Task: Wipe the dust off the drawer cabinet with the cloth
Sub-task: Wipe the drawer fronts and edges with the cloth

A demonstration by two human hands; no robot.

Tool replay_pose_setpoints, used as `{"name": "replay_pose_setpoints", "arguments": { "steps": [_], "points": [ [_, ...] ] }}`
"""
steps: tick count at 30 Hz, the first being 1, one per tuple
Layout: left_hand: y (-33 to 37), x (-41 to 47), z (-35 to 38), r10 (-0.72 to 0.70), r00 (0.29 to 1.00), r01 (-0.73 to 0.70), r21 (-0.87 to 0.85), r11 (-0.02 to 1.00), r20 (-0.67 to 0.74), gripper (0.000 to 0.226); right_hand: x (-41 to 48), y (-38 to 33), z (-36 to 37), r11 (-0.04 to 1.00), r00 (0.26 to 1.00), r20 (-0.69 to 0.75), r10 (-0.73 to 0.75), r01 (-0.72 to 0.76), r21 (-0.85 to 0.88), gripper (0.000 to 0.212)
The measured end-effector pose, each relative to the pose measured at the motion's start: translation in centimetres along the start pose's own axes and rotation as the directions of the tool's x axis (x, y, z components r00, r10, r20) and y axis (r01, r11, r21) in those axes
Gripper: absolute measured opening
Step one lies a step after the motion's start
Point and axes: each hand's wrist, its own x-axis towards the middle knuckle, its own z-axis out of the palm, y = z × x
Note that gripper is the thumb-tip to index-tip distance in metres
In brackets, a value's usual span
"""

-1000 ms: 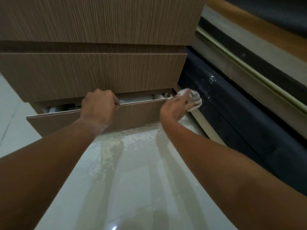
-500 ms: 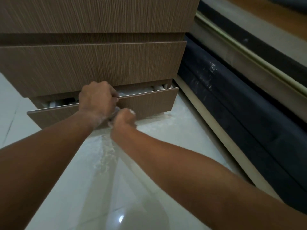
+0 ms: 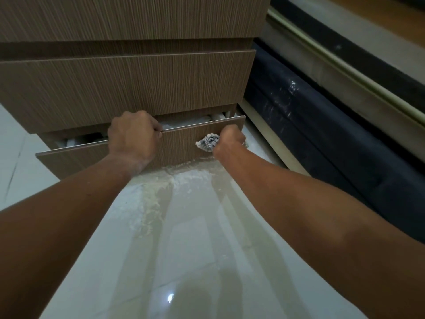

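While gripped: one cloth, two hands.

The left hand curls over the bottom drawer's top edge, hiding its fingertips. Most of the cloth is buried in the right hand. What lies inside the drawer is too dim to make out. The cabinet runs off the frame's top and left.

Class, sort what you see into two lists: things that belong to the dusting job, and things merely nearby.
Job: cloth in right hand; bottom drawer held by left hand; drawer cabinet.
Nearby: dark bed base; tiled floor.
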Motion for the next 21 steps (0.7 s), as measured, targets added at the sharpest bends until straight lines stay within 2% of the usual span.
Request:
{"name": "replay_pose_setpoints", "arguments": {
  "steps": [3, 5, 7, 9, 11, 13, 15, 18, 21],
  "points": [
    [-0.2, 0.0, 0.1, -0.002, 1.000, 0.002, -0.002, 1.000, 0.001, 0.018, -1.6, -0.8, -0.1, 0.994, 0.990, 0.101, -0.094, 0.099, -0.040, 0.059],
    [-0.2, 0.0, 0.1, 0.000, 1.000, 0.000, -0.006, 1.000, 0.003, 0.017, -2.6, -1.6, 0.3, 0.980, 0.980, 0.020, -0.199, 0.199, 0.018, 0.065],
    [-0.1, -0.1, 0.2, -0.006, 1.000, 0.006, -0.003, 1.000, 0.001, 0.016, -3.9, -2.2, 0.5, 0.935, 0.934, -0.029, -0.355, 0.355, -0.015, 0.067],
    [0.0, -0.2, 0.3, -0.020, 1.000, 0.020, 0.006, 1.000, -0.013, 0.016, -5.5, -1.6, 0.4, 0.872, 0.883, 0.083, -0.462, 0.469, -0.139, 0.067],
    [0.1, -0.5, 0.3, -0.017, 1.000, 0.018, 0.014, 1.000, -0.022, 0.018, -8.4, -0.1, 0.0, 0.826, 0.845, 0.300, -0.442, 0.514, -0.230, 0.068],
    [-0.1, -0.8, 0.0, -0.002, 1.000, 0.002, 0.003, 1.000, -0.002, 0.022, -10.9, 1.8, -0.4, 0.726, 0.777, 0.481, -0.406, 0.594, -0.347, 0.069],
    [-0.7, -1.0, -0.3, 0.022, 0.998, -0.023, 0.004, 1.000, 0.051, 0.025, -12.2, 3.4, -0.9, 0.602, 0.669, 0.553, -0.496, 0.724, -0.336, 0.069],
    [-2.3, -1.6, -1.1, 0.020, 0.997, -0.027, 0.108, 0.994, 0.068, 0.026, -12.3, 3.5, -1.4, 0.472, 0.518, 0.520, -0.679, 0.851, -0.230, 0.072],
    [-4.6, -2.4, -2.2, -0.072, 0.997, 0.067, 0.177, 0.982, 0.024, 0.021, -10.9, 2.8, -0.7, 0.386, 0.444, 0.487, -0.752, 0.896, -0.221, 0.074]
  ]
}}
